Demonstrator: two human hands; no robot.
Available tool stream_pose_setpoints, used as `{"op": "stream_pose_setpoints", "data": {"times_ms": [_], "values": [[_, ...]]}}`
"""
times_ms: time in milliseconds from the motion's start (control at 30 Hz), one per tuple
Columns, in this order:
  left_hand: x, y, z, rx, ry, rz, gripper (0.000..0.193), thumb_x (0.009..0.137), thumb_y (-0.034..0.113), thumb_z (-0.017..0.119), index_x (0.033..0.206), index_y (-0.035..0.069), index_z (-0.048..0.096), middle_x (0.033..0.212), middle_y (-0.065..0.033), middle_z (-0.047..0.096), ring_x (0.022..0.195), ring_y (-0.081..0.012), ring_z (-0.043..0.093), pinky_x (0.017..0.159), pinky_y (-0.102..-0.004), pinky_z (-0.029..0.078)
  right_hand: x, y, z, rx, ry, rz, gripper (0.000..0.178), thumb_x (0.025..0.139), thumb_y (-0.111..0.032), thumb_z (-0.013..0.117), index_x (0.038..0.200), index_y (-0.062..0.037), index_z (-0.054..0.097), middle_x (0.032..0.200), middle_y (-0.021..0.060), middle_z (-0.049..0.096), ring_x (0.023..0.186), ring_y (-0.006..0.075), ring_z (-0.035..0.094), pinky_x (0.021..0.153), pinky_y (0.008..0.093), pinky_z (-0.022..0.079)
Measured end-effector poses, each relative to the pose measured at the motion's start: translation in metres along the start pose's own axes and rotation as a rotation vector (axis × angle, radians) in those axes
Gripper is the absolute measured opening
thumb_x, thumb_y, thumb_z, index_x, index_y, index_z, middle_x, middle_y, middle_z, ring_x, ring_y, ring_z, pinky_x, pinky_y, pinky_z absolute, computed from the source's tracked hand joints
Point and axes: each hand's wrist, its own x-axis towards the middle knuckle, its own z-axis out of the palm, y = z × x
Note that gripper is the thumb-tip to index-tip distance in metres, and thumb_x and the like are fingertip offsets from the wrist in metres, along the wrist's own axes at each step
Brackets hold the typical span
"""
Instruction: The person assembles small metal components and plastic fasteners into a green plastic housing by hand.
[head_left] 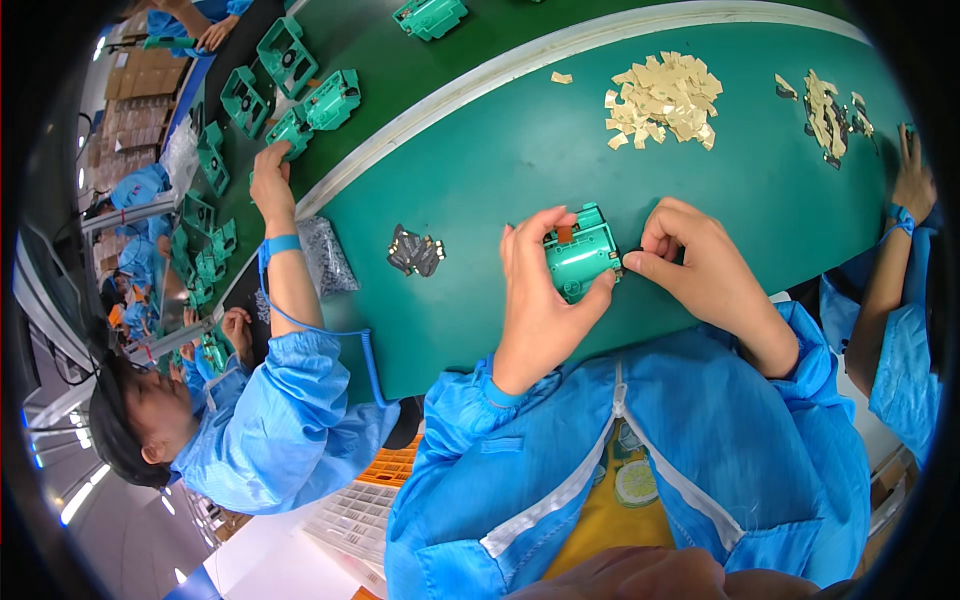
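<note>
Blue cloth of the person's jacket (720, 420), thin and creased, is lying nearest to the camera, and its pale zipper (618, 392) is parting over a yellow shirt (610, 515). Beyond it, a green housing (582, 265) of glossy, hard-looking plastic is sitting in the left hand (540, 305), over the desk (460, 320) and between the two hands. Its body is showing a rounded, barrel-like side, and a flat orange-brown piece (565, 235) is showing at its upper left. The left hand is gripping this housing, with fingers curving around the left side and the thumb lying at the lower right corner. The right hand (712, 270) is holding thumb and forefinger close together just beside the right end; I cannot tell whether they are pinching something small. A narrow gap is separating the hands.

Around them, the smooth green desk is spreading. Flat black pieces (416, 252) are lying heaped on the left, near a wrinkled clear bag (327, 257) of small parts. Thin cream pieces (664, 100) are forming a loose, ragged pile farther away; a mixed cream-and-black pile (824, 115) is lying to the right. Past a pale curved rail (470, 82), more green housings (333, 98) are lying, and a co-worker's hand (270, 180) is reaching to one.
</note>
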Motion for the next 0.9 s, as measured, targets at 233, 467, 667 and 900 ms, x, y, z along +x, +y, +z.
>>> {"op": "stream_pose_setpoints", "data": {"times_ms": [233,467,667,900], "values": [[-0.004,0.023,-0.011,0.103,-0.045,0.042,0.084,0.071,0.008,0.086,0.140,0.003,0.039,0.127,-0.0151,0.051,0.120,-0.0301,0.051,0.104,-0.0404,0.043,-0.014,-0.008,-0.003,-0.018,0.017,-0.035,0.022,0.084,-0.009,0.077,0.078,0.0008,0.058,0.080,0.0079,0.055,0.066,0.0184,0.054,0.061,0.0336,0.045],[-0.014,0.015,-0.007,-0.027,-0.015,0.105,0.086,0.065,0.012,0.089,0.137,0.005,0.043,0.125,-0.0157,0.052,0.118,-0.0345,0.050,0.101,-0.0439,0.045,-0.022,0.004,0.000,0.458,-0.130,0.050,0.018,0.091,-0.005,0.072,0.081,-0.0016,0.056,0.094,0.0057,0.064,0.084,0.0112,0.063,0.074,0.0264,0.052],[-0.016,0.015,-0.021,-0.055,-0.050,0.190,0.077,0.069,0.015,0.088,0.135,0.005,0.049,0.132,-0.0164,0.051,0.122,-0.0354,0.049,0.103,-0.0441,0.043,-0.030,-0.004,0.006,0.703,-0.199,0.093,0.016,0.094,-0.003,0.069,0.084,-0.0027,0.056,0.092,0.0023,0.065,0.080,0.0042,0.059,0.070,0.0222,0.049],[-0.032,0.037,-0.043,-0.108,-0.185,-0.001,0.069,0.078,0.012,0.082,0.140,0.006,0.051,0.147,-0.0137,0.043,0.138,-0.0284,0.043,0.108,-0.0418,0.040,-0.045,-0.030,0.011,0.476,-0.132,0.093,0.017,0.094,-0.006,0.070,0.084,-0.0015,0.057,0.072,-0.0047,0.059,0.066,-0.0002,0.051,0.055,0.0211,0.039]]}}
